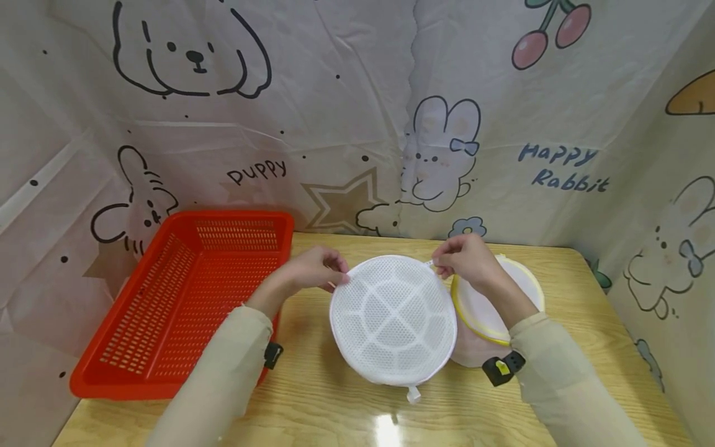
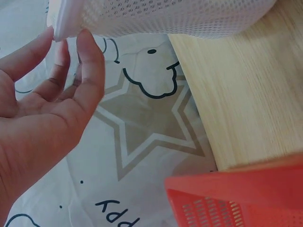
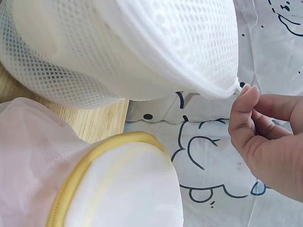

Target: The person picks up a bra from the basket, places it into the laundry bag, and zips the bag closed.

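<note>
A round white mesh laundry bag [image 1: 393, 320], with a paler web pattern on its top, is held above the table, its top tilted toward me. My left hand [image 1: 315, 270] pinches its left rim between thumb and fingers, as the left wrist view also shows. At the upper right rim, the thumb and fingers of my right hand [image 1: 469, 261] pinch a small white tab [image 3: 238, 85]; whether it is the zipper pull I cannot tell. Another white tab [image 1: 413, 395] hangs from the near edge. Partly behind my right forearm stands a pale pinkish mesh bag [image 3: 33, 161] with a yellow-trimmed white top.
To the left sits a red perforated plastic basket [image 1: 285, 239] on the wooden table [image 1: 313, 410]. A printed cloth [image 1: 346, 112] with cartoon animals hangs along the table's back and sides. Black wrist cameras [image 1: 273, 355] are strapped to both wrists.
</note>
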Available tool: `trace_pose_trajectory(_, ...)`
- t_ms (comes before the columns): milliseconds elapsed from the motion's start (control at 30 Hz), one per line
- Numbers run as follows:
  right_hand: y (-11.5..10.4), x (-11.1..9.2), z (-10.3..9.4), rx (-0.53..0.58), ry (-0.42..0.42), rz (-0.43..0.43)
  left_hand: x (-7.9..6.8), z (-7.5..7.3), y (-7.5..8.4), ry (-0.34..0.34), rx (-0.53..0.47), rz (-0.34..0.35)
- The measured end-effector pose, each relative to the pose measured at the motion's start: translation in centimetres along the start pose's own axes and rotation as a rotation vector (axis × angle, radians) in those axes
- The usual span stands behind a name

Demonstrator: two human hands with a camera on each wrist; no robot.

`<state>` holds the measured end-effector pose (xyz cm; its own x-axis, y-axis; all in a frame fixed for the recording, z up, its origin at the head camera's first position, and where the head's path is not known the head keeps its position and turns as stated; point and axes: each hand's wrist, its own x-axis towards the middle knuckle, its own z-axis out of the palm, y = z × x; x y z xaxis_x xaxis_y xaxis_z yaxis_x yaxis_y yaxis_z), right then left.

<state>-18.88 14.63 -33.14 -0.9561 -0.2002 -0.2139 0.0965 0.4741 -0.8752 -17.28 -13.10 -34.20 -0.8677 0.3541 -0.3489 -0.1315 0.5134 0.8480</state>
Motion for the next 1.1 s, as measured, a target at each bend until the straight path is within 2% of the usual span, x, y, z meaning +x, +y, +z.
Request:
trace_pose_trajectory(133,-0.4,-0.1,0.0,0.01,0.005,-0.011,0.4,0.4,0.3,0.006,-0.016,0.037)
trace_pose_trajectory(267,-0.9,-0.1,0.4,0.026,0.005,-0.027,1.0,1.0,0.9,0.04,0.041,0.057)
trace_pose_trajectory(433,-1.3,-0.1,0.9,0.034,-0.001,-0.041,1.3,1.7,1.8,0.069,0.141,0.028)
trace_pose_trajectory(533,-1.3,0.0,1.1,0.029,0.004,-0.036,1.4,2.0,2.0,0.089,0.157,0.0)
trace_pose_trajectory(867,-0.6,0.0,0.7,0.043,0.012,0.001,1.3,2.3,1.7,0.188,0.095,-0.038)
trace_pose_trajectory(1100,0.9,0.0,-0.2,0.028,0.021,0.03,1.0,1.3,0.6,0.227,0.028,-0.078)
